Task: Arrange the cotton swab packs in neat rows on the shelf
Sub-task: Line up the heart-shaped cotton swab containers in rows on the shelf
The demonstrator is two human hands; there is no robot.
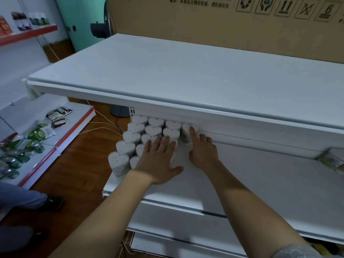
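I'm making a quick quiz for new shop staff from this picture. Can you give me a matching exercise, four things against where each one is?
Things:
1. left hand
2. right hand
3. cardboard box
4. green packets

Places:
A. behind the top shelf
B. flat on the swab packs
C. on the red-edged shelf at the left
D. forefinger on the rightmost back swab pack

Pairs: 1-B, 2-D, 3-A, 4-C
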